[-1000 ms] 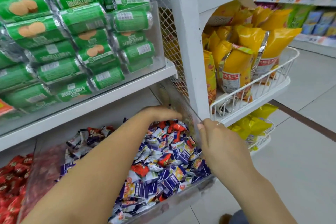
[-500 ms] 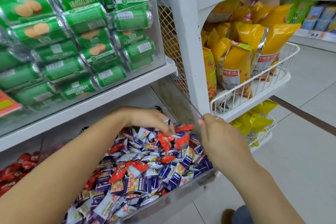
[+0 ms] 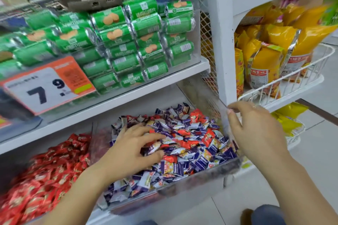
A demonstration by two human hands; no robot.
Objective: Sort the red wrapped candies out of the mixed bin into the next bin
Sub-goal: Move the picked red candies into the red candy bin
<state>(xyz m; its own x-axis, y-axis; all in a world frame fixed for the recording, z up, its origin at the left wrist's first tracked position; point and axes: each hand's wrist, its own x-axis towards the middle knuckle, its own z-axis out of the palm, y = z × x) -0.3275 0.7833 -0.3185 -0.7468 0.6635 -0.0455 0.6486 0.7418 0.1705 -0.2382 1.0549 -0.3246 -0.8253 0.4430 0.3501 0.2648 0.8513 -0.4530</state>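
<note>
**Left hand drops flat onto the mixed candies**

Since half a second ago the left hand [image 3: 135, 150] has come back from the far end of the mixed bin [image 3: 192, 179] toward its middle, and the view has swung left, bringing an orange price tag [image 3: 47, 86] into sight. Its large black digits read "7" and "9"; the smaller print is too blurred to read. Above it, green biscuit rolls [image 3: 128, 42] carry white characters that cannot be made out, and the yellow snack bags [image 3: 265, 60] in the wire basket [image 3: 301, 78] at the right bear red labels, likewise unreadable.

That left hand lies palm down on the heap, its fingers [image 3: 151, 138] spread apart and slightly bent, pressing on wrappers without pinching any. Red wrapped candies [image 3: 195, 115] show among the purple-and-white ones: several just beyond the fingertips, one just under the thumb, more toward the bin's far right corner. The right hand [image 3: 256, 133] holds the bin's clear right wall, thumb inside, fingers curled over its top edge. Left of the divider, the next bin [image 3: 45, 170] is full of red candies.
</note>
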